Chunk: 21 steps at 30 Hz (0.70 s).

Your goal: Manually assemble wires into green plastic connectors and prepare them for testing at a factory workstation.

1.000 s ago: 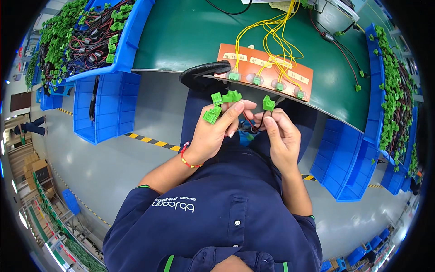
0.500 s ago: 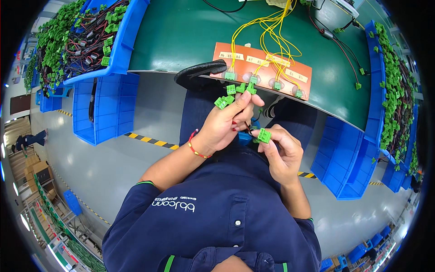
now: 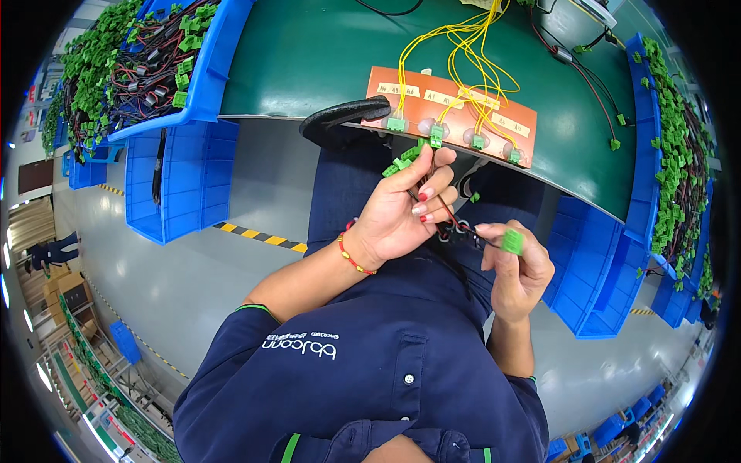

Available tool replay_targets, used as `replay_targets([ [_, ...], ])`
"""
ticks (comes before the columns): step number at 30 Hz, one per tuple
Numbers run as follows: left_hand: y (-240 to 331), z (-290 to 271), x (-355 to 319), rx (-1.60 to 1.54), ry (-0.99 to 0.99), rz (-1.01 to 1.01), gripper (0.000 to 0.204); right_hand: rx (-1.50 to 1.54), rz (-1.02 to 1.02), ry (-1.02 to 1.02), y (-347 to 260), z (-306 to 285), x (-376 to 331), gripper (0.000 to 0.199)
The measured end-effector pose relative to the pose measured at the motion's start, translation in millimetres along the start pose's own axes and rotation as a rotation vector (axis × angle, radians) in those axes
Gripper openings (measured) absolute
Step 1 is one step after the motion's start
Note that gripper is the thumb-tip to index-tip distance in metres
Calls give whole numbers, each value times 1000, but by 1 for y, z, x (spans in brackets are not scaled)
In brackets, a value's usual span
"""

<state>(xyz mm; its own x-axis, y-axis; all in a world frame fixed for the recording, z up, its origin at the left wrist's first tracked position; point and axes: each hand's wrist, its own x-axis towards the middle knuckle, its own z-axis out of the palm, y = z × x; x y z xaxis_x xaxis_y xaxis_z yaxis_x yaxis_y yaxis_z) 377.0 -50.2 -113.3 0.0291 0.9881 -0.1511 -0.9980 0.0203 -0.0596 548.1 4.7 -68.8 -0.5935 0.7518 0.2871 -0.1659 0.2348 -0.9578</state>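
My left hand (image 3: 405,201) is closed around several green terminal-block connectors (image 3: 399,165) with dark wires, just below the board's near edge. A green connector (image 3: 436,137) held at its fingertips meets the second socket of the orange-brown board (image 3: 502,116); whether it is fully seated I cannot tell. In my right hand (image 3: 519,278), thumb and fingers pinch the lead of another green connector (image 3: 512,241), slightly blurred. Red and black wires with a ring-like part (image 3: 461,226) run between the hands. Yellow wires (image 3: 455,35) lead from the board's sockets across the green table.
A blue bin (image 3: 212,77) full of green connectors and wires stands at the left, another blue bin (image 3: 644,154) at the right. Blue boxes (image 3: 181,181) hang below table height. A black padded loop (image 3: 340,119) juts from the table edge. Loose leads (image 3: 594,96) lie on the green table (image 3: 316,58).
My right hand has moved right, drawing its connector away from the left hand. My left hand has shifted slightly right, and its front connector now meets the board's second socket.
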Motion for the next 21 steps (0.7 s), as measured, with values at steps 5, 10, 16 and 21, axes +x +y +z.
replay_targets([
  [5, 15, 6, -8, 468, 272, 77, 32, -133, 188, -109, 8, 14, 3, 16],
  [10, -1, 15, -2, 342, 367, 181, 29, -72, 128, -119, 15, 27, 7, 14],
  [16, 4, 2, -21, 770, 451, 461, 32, -49, 220, -65, 17, 26, 8, 14],
  [21, -9, 4, -44, 1378, 277, 608, 27, -283, 151, -124, 24, 39, 18, 13],
])
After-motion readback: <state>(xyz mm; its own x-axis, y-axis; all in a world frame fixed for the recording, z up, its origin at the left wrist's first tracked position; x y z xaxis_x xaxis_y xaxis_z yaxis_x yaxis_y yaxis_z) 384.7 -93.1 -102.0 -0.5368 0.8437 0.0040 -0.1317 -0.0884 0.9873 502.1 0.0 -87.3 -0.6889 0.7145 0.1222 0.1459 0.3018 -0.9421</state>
